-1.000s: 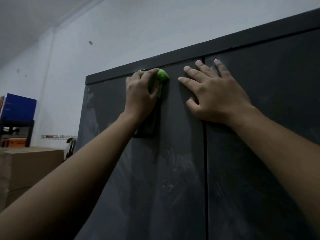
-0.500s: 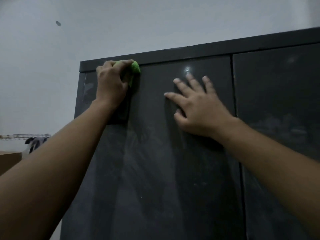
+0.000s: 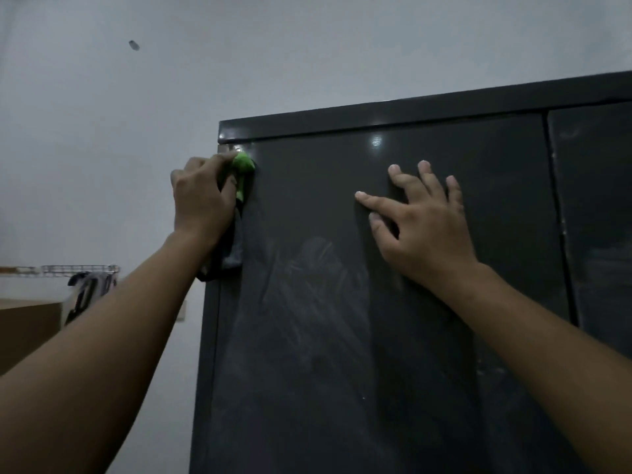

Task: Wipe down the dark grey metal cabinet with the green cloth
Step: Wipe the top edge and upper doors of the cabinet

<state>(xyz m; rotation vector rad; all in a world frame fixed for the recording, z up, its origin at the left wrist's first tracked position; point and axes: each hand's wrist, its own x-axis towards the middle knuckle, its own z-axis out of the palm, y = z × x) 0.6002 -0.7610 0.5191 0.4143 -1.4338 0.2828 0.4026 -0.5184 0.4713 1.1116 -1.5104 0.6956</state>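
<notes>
Against the upper left corner of the dark grey metal cabinet (image 3: pixel 307 354), the left hand (image 3: pixel 201 196) grips the bunched green cloth (image 3: pixel 243 165). Right of it, the right hand (image 3: pixel 427 227) lies flat on the same door, fingers spread. Pale dusty smears streak the surface below both hands. Left of the left hand stands a pale grey wall (image 3: pixel 102 131).

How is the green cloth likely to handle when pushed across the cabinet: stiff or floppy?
Probably floppy: the green cloth bunches in the left hand, its tail seemingly hanging limp below. It should slide easily over the glossy cabinet.
</notes>
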